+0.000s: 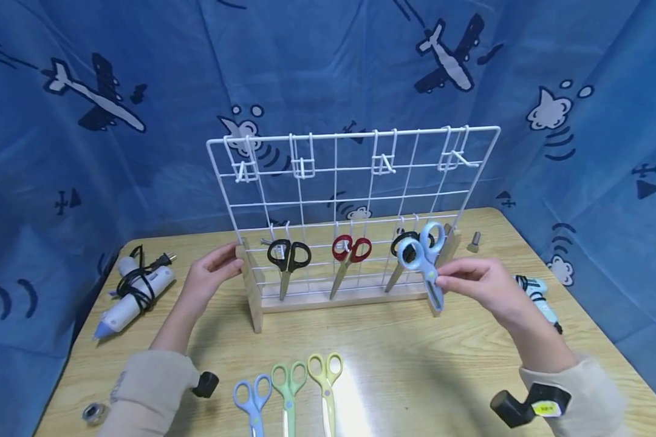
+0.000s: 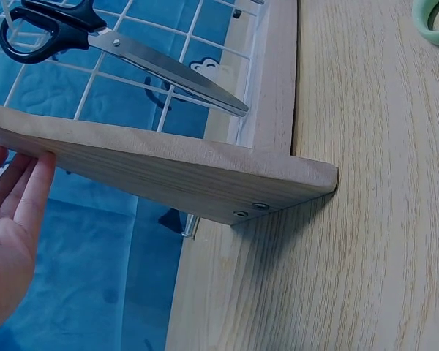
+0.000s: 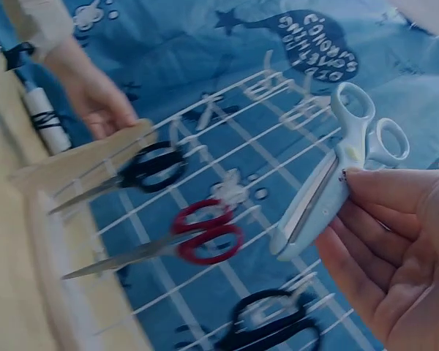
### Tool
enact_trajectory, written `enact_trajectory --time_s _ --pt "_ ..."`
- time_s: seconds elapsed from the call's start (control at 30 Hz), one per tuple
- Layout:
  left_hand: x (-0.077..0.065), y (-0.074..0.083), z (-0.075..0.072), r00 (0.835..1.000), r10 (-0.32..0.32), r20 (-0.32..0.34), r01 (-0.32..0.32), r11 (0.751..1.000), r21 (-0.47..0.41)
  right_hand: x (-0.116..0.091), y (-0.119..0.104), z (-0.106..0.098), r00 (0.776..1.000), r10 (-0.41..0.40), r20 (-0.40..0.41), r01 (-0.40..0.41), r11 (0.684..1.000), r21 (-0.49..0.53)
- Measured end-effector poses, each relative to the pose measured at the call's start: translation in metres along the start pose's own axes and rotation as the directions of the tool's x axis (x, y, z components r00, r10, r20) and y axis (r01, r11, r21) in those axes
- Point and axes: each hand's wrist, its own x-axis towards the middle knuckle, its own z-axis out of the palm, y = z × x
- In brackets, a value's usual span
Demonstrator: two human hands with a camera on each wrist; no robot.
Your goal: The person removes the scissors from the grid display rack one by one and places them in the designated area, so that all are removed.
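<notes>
Pale-blue scissors (image 1: 430, 271) pinched by right hand (image 1: 482, 284), before wire rack (image 1: 336, 200). Wooden end panel (image 1: 251, 288) gripped by left hand (image 1: 209, 274), thumb opposite fingers.

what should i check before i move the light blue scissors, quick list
1. Light blue scissors pinched in right hand: ok.
2. Left hand steadying wooden side panel: ok, it grips the edge.
3. Gap to rightmost black scissors: ok, visible in the right wrist view.
4. Upper right hook free: ok, nothing hangs on it.
5. Tabletop clear: not ok, darker blue scissors, green scissors and yellow scissors lie there.
6. Panel screws tight: cannot tell by sight.
</notes>
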Motion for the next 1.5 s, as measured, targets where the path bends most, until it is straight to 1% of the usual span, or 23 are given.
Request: enact_trajectory --time_s 0.07,0.17,0.27,0.43,0.6,0.73,0.83,0.97,1.1,1.2,1.3,1.47,1.5 --pt "-0.001 0.0 0.0 1.0 0.003 0.002 -0.003 1.0 -0.001 -0.002 0.009 0.004 0.998 0.044 0.042 -0.044 0.999 -0.013" --pt "-0.002 -0.001 0.0 1.0 0.003 0.007 -0.003 1.0 -0.003 -0.006 0.024 0.01 0.993 0.095 0.068 -0.095 0.995 -0.007" --pt "-0.001 -0.002 0.001 1.0 0.008 0.009 -0.008 1.0 -0.003 -0.011 0.037 0.015 0.986 0.148 0.073 -0.149 0.989 0.017" --pt "0.0 -0.003 0.0 1.0 0.01 -0.001 -0.01 1.0 0.01 -0.018 0.059 0.026 0.969 0.213 0.123 -0.225 0.971 0.087" --pt "0.001 -0.002 0.0 1.0 0.007 0.001 -0.007 1.0 0.018 -0.026 0.079 0.045 0.94 0.284 0.187 -0.311 0.94 0.138" --pt "0.001 -0.001 0.0 1.0 0.01 0.009 -0.01 1.0 -0.001 -0.033 0.092 0.061 0.915 0.332 0.23 -0.375 0.909 0.179" --pt "0.001 0.0 0.0 1.0 0.01 0.012 -0.01 1.0 -0.025 -0.037 0.1 0.071 0.895 0.372 0.246 -0.422 0.885 0.195" --pt "0.0 -0.001 0.0 1.0 0.01 0.012 -0.01 0.999 -0.031 -0.042 0.109 0.083 0.872 0.419 0.252 -0.47 0.861 0.194" --pt "0.0 -0.002 0.0 1.0 0.01 0.004 -0.01 0.999 -0.034 -0.046 0.115 0.092 0.861 0.438 0.258 -0.49 0.85 0.192" --pt "0.0 -0.001 0.0 1.0 0.005 -0.012 -0.005 0.999 -0.039 -0.048 0.117 0.097 0.858 0.436 0.271 -0.492 0.848 0.195" --pt "0.0 0.0 0.001 1.0 0.007 -0.016 -0.008 0.999 -0.042 -0.05 0.119 0.102 0.86 0.431 0.273 -0.487 0.853 0.189" --pt "0.0 0.0 0.0 1.0 0.007 0.01 -0.007 0.999 -0.037 -0.053 0.126 0.109 0.849 0.461 0.258 -0.508 0.848 0.154" --pt "-0.001 0.007 0.0 1.0 -0.007 0.029 0.009 0.998 -0.056 -0.054 0.127 0.11 0.845 0.47 0.256 -0.515 0.844 0.147"
